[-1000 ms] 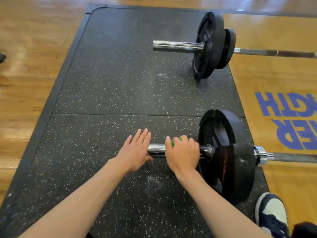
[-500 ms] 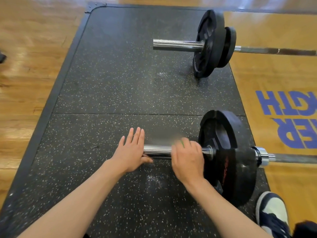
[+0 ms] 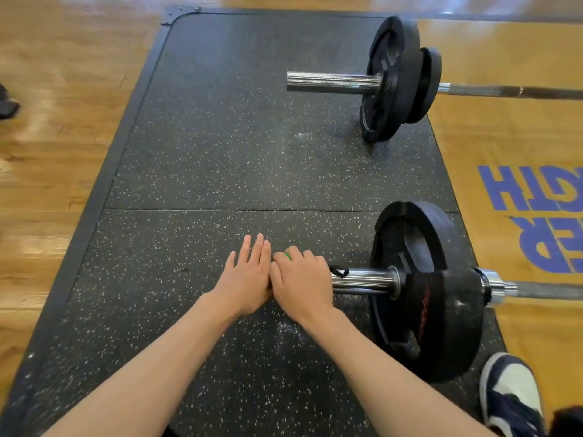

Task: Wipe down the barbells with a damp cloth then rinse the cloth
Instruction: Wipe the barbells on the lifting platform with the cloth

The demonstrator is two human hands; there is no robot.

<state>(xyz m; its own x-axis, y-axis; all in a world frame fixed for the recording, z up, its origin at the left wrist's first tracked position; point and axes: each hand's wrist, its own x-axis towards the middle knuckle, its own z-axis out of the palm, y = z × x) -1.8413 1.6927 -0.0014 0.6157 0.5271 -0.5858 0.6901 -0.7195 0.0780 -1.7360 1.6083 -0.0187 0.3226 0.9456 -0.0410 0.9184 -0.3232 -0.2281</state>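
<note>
Right hand (image 3: 301,283) curled round the green cloth (image 3: 287,256) at the free end of the near barbell (image 3: 362,280); left hand (image 3: 249,279) flat, fingers straight, touching it. Bar lies crosswise, running rightward to the plates (image 3: 426,288); right hand nearer

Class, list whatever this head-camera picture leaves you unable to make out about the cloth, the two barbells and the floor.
Cloth: head view shows only a green sliver; the right hand covers the rest.
Near barbell: sleeve tip hidden under the left hand and right hand.
Far barbell: shaft cut off by the right edge, like the near one.
Blue floor lettering: cut off by the right edge.
</note>
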